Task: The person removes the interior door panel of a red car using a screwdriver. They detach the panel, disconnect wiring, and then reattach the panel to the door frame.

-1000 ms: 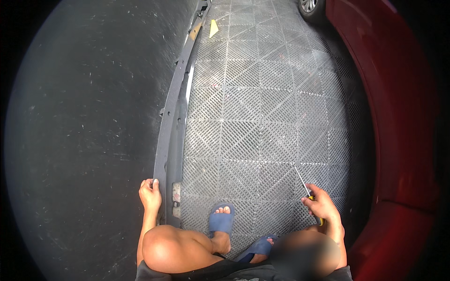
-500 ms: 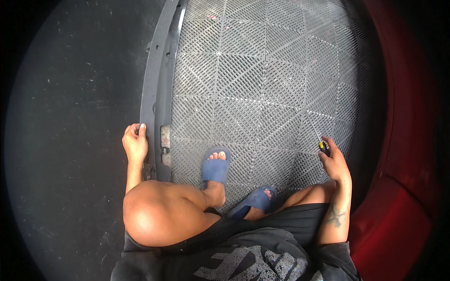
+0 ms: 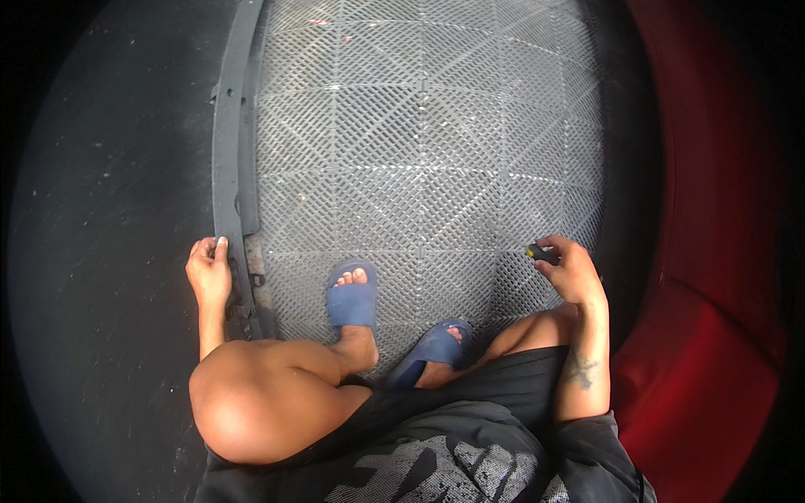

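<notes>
Left hand [image 3: 210, 272], lower left of the frame, is closed at the outer edge of a long grey strip [image 3: 226, 151]: thumb flat along the edge, fingers curled on the side away from the floor. Strip starts at the top edge, left of centre, bows slightly, runs down past the hand; it lies directly right of the hand, touching the thumb. Its lower end comes near the bare left knee [image 3: 239, 402]. Small holes show along its upper stretch.

Right hand [image 3: 572, 272], right of centre, pinches a screwdriver [image 3: 542, 253] by its black-and-yellow handle between thumb and fingers. Handle sits at the hand's upper left, yellow end pointing left; shaft can't be made out. Screwdriver and strip are well apart, grey grid floor [image 3: 461, 126] between them.

Blue sandals [image 3: 351, 302] on both feet, on the floor between the hands. Dark scuffed surface [image 3: 117, 210] fills the left side, beyond the strip. Red car body [image 3: 713, 377] curves down the right side.
</notes>
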